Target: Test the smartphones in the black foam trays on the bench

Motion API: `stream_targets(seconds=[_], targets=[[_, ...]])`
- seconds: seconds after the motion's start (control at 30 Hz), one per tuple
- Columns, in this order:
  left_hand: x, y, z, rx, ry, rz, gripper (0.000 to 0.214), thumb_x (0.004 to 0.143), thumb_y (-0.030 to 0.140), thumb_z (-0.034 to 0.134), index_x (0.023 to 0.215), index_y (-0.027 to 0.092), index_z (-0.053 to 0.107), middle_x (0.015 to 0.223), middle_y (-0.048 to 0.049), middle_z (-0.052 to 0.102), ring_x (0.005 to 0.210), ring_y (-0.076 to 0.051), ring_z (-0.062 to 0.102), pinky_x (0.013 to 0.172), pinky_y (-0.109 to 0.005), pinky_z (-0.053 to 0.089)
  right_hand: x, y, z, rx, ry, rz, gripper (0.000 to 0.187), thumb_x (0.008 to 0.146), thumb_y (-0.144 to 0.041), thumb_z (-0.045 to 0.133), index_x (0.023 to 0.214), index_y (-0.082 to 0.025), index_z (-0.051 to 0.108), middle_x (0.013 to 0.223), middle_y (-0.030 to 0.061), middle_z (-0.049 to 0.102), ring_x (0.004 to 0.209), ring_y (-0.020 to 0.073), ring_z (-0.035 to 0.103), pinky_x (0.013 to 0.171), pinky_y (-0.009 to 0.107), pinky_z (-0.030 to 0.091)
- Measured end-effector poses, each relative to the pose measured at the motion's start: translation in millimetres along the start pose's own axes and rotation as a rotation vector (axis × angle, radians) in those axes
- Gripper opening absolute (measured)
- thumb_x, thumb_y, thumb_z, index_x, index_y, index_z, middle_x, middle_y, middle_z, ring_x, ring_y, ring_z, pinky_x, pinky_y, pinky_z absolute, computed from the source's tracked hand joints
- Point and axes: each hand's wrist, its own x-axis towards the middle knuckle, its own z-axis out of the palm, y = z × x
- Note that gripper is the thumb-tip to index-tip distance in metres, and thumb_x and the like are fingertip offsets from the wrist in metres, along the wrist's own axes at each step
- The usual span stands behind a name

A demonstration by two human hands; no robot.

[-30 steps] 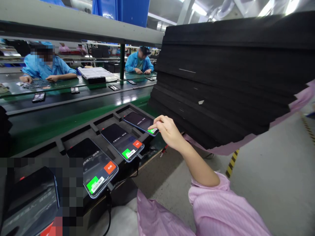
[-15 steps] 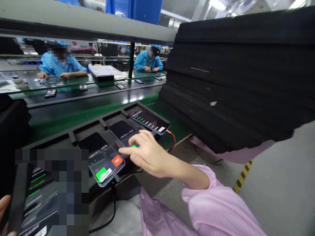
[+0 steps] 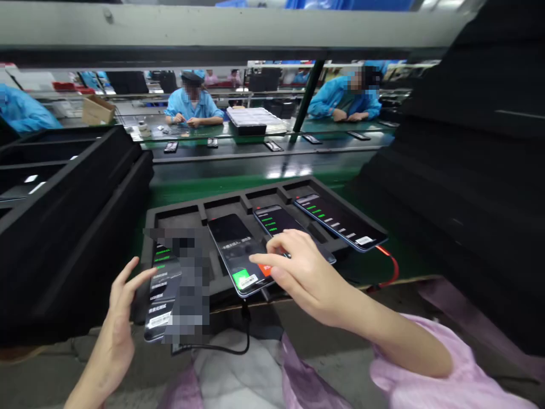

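Four compartments' worth of smartphones lie in a black foam tray (image 3: 221, 201). My right hand (image 3: 309, 278) hovers over the second phone (image 3: 232, 247) from the left, index finger stretched out close to its red button; it grips nothing. That phone's screen also shows a green button. My left hand (image 3: 119, 324) has its fingers spread, with a fingertip at the left side of the leftmost phone (image 3: 159, 289), whose list screen is partly blurred out. Partly behind my right hand lies the third phone (image 3: 272, 220), with green lines. The rightmost phone (image 3: 340, 221) shows a similar list.
Black foam trays are stacked at left (image 3: 97, 227) and right (image 3: 460, 187). A black cable (image 3: 247, 335) and a red cable (image 3: 395, 267) run along the front edge. Beyond, a conveyor (image 3: 255, 162) carries several devices, with people in blue seated behind it.
The view has swung left. My left hand has come further into view beside the leftmost phone. My right hand is now over the second phone; the third phone's screen has changed to a list.
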Motion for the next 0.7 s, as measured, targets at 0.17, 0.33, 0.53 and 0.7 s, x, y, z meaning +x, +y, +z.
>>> stream_targets(seconds=[0.17,0.33,0.53,0.7], targets=[[-8,4,-7.4,0.029,-0.074,0.057,0.082,0.071,0.081,0.008,0.118,0.032,0.054,0.147,-0.0034,0.026,0.122,-0.029,0.044,0.096,-0.046,0.044,3,5,-2,-0.016,-0.046,0.054,0.041,0.096,-0.032,0.026,0.108,-0.021,0.064,0.091,0.0074,0.053,0.088,0.0193,0.048,0.084,0.042,0.038],[-15,13,-9.9,0.021,-0.095,0.063,0.084,0.068,0.084,0.009,0.113,0.031,0.057,0.148,-0.0026,0.024,0.129,-0.031,0.035,0.107,-0.049,0.032,9,8,2,-0.001,-0.082,0.093,0.042,0.096,-0.036,0.026,0.107,-0.024,0.065,0.093,0.0080,0.054,0.090,0.0205,0.049,0.084,0.044,0.039],[-18,8,-9.9,-0.055,-0.043,0.104,0.082,0.069,0.083,0.010,0.106,0.031,0.062,0.145,-0.0034,0.030,0.127,-0.031,0.038,0.109,-0.051,0.025,13,7,4,0.023,-0.096,0.102,0.043,0.096,-0.038,0.027,0.105,-0.024,0.066,0.092,0.0082,0.054,0.089,0.0209,0.049,0.083,0.044,0.040],[-19,10,-10.8,-0.032,-0.114,0.071,0.085,0.066,0.085,0.010,0.102,0.031,0.064,0.147,-0.0018,0.025,0.127,-0.033,0.038,0.107,-0.052,0.028,16,4,4,0.026,-0.117,0.099,0.043,0.096,-0.037,0.026,0.106,-0.025,0.065,0.092,0.0077,0.053,0.089,0.0205,0.048,0.086,0.044,0.039]])
